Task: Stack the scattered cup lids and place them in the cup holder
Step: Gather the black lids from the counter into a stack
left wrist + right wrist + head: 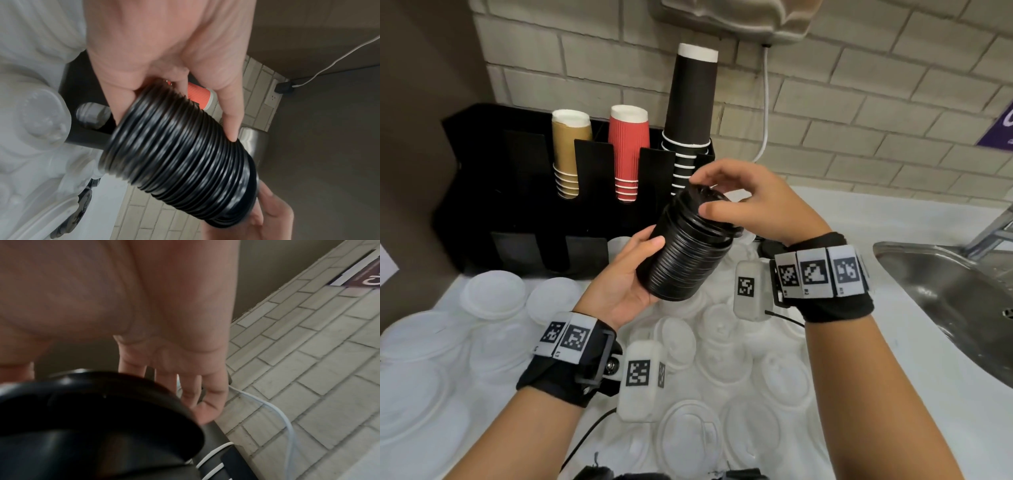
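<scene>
A tall stack of black cup lids point(688, 253) hangs tilted above the counter, in front of the black cup holder point(517, 205). My left hand point(637, 270) grips the stack's lower part from the left, thumb on its side. My right hand point(719, 197) pinches the top lid between thumb and curled fingers. The left wrist view shows the ribbed stack point(180, 154) with my left fingers point(230, 113) wrapped round it. The right wrist view shows the top lid point(92, 402) under my right fingers point(195, 394). Several translucent white lids point(688, 342) lie scattered on the white counter.
The holder's slots carry brown cups point(568, 150), red cups point(628, 147) and tall black cups point(690, 113). A steel sink point(945, 294) with a tap point(996, 226) lies at the right. A white cable point(765, 113) hangs down the brick wall behind.
</scene>
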A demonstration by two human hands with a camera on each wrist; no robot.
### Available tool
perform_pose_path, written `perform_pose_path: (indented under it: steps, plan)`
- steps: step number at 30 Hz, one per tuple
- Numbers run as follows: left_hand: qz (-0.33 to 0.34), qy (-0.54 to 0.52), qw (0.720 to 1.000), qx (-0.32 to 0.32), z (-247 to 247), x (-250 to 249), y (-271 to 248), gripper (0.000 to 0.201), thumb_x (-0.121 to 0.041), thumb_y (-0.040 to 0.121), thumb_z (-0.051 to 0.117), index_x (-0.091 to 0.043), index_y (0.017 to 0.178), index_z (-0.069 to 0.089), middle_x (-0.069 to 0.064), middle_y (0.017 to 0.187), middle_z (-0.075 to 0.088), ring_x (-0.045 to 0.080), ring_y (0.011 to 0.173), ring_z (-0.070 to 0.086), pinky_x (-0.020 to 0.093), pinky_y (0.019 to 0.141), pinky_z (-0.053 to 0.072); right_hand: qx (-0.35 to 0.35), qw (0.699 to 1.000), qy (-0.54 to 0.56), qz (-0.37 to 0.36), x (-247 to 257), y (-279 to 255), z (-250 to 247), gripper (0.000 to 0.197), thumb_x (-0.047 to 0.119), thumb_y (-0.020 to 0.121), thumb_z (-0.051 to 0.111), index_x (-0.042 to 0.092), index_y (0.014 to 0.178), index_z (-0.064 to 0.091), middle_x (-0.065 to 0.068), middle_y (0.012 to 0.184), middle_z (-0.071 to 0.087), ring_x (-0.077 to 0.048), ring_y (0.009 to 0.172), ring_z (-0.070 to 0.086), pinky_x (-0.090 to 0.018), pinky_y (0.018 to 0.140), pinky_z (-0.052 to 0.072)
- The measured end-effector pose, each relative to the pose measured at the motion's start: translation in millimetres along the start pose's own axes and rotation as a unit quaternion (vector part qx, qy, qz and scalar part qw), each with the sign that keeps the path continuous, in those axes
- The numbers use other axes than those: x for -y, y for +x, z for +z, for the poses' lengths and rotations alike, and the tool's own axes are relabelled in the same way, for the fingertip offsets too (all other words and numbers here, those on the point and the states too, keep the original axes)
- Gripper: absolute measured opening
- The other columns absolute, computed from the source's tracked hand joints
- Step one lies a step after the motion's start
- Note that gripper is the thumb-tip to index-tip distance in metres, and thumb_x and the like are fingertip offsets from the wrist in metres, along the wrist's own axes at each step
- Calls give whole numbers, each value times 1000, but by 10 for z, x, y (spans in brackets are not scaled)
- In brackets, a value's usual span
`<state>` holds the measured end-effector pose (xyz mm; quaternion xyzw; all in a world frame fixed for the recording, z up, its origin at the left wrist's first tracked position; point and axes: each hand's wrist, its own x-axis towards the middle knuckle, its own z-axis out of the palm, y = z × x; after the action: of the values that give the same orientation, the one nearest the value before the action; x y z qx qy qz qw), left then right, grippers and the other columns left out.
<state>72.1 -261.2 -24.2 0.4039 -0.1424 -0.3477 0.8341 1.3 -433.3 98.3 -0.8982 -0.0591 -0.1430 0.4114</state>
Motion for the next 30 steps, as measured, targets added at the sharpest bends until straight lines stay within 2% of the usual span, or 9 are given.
perform_pose_path:
  steps: [2, 6, 9, 12, 15, 21, 26, 30]
  plan:
    - [-5, 0, 1000, 0, 4, 3, -5, 60, -25, 84, 58, -19, 143, 46, 11, 140, 55, 31, 128, 53, 44, 86, 56, 18, 1000, -9, -1, 28, 31, 18, 28, 10, 80, 72, 21, 104, 66, 18, 99, 65, 10, 95, 57, -5, 76, 41]
    - [-8, -10, 1000, -9, 7, 11, 2, 58, -26, 83, 59, -20, 140, 50, 10, 133, 61, 28, 119, 60, 42, 79, 59, 35, 999, -11, -5, 40, 48, 35, 30, 8, 78, 72, 20, 105, 65, 17, 99, 63, 8, 99, 56, -9, 78, 43]
    - [-10, -23, 1000, -9, 6, 19, 6, 56, -25, 83, 61, -21, 139, 51, 8, 128, 64, 25, 112, 65, 40, 75, 58, 41, 999, -12, -14, 41, 52, 41, 31, 7, 77, 73, 18, 105, 65, 16, 100, 63, 10, 97, 56, -5, 74, 42]
    - [-11, -30, 999, -2, 3, 34, 6, 58, -27, 81, 65, -21, 137, 53, 10, 134, 61, 29, 120, 60, 44, 82, 58, 45, 999, -16, -14, 38, 55, 29, 32, 8, 77, 74, 19, 106, 65, 14, 101, 63, 11, 96, 55, -4, 73, 41]
    - [-16, -48, 999, 8, 23, 47, 2, 51, -28, 81, 65, -20, 131, 58, 12, 135, 59, 32, 124, 56, 46, 90, 55, 38, 999, -20, -13, 25, 51, 22, 33, 11, 77, 75, 21, 107, 64, 12, 104, 64, 9, 97, 55, -6, 75, 40]
    - [-24, -61, 998, 2, 60, 60, 4, 52, -28, 82, 62, -16, 133, 57, 13, 135, 59, 29, 120, 60, 42, 86, 57, 28, 999, -15, -14, -2, 29, 14, 34, 11, 76, 76, 21, 106, 64, 14, 103, 62, 11, 94, 54, -3, 70, 38]
    - [-34, -57, 998, 14, 80, 56, 8, 74, -34, 67, 76, -14, 135, 55, 14, 136, 58, 31, 124, 57, 43, 88, 56, 23, 999, -19, -14, -7, 26, -14, 37, 13, 74, 78, 23, 107, 63, 11, 107, 63, 1, 100, 55, -5, 70, 39]
    - [-36, -67, 997, 24, 94, 46, 14, 64, -33, 66, 76, -14, 126, 62, 11, 124, 67, 27, 112, 66, 40, 78, 58, 25, 999, -1, -35, -8, 20, 10, 39, 6, 74, 78, 17, 108, 63, 8, 106, 62, -7, 101, 57, -11, 76, 42]
